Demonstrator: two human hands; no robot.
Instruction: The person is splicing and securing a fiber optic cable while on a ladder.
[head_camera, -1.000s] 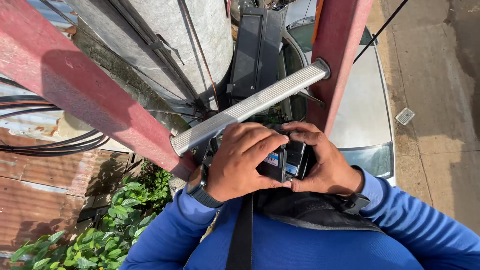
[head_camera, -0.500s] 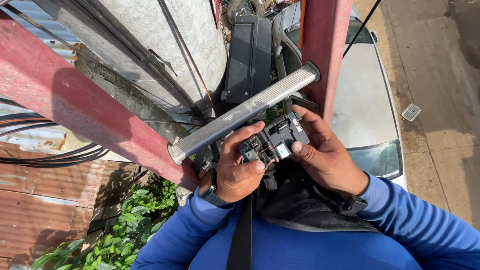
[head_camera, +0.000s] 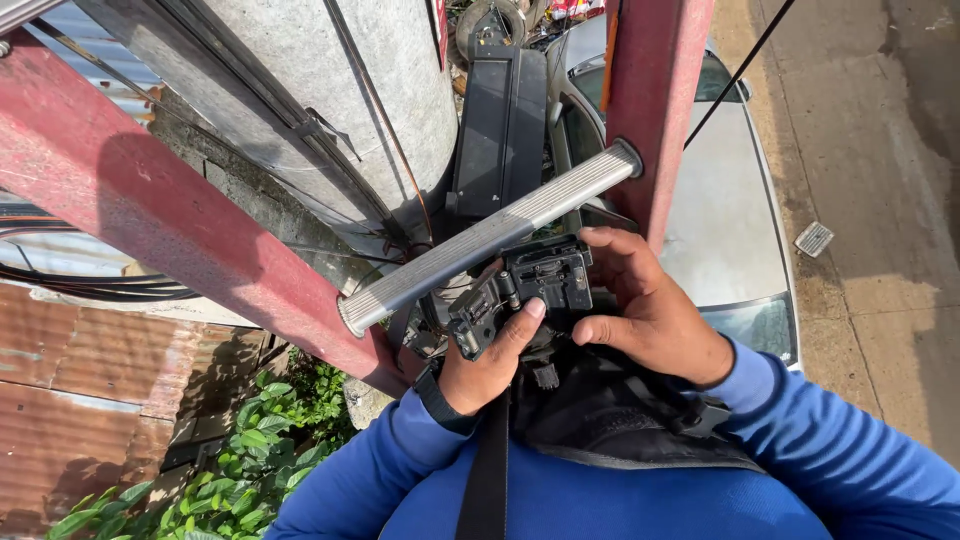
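Note:
I look down from high on a red ladder. My left hand (head_camera: 488, 362) and my right hand (head_camera: 650, 308) both grip a small black device (head_camera: 525, 290) with metal parts, held just under a grey ribbed ladder rung (head_camera: 490, 235). The left thumb presses on the device's front, and the right fingers wrap its far side. A black pouch (head_camera: 600, 405) hangs at my chest under the hands. A black strap (head_camera: 488, 470) runs down over my blue sleeves.
A grey concrete pole (head_camera: 330, 90) with black cables stands right beside the ladder, a black box (head_camera: 500, 120) mounted on it. Red ladder rails (head_camera: 150, 200) frame the view. Far below are a silver car (head_camera: 730, 220), pavement, rusty roofing (head_camera: 80, 400) and green plants (head_camera: 250, 460).
The device has come out from under my left hand and is now exposed, tilted toward me. My left hand slid lower, and my view shifted slightly down the ladder.

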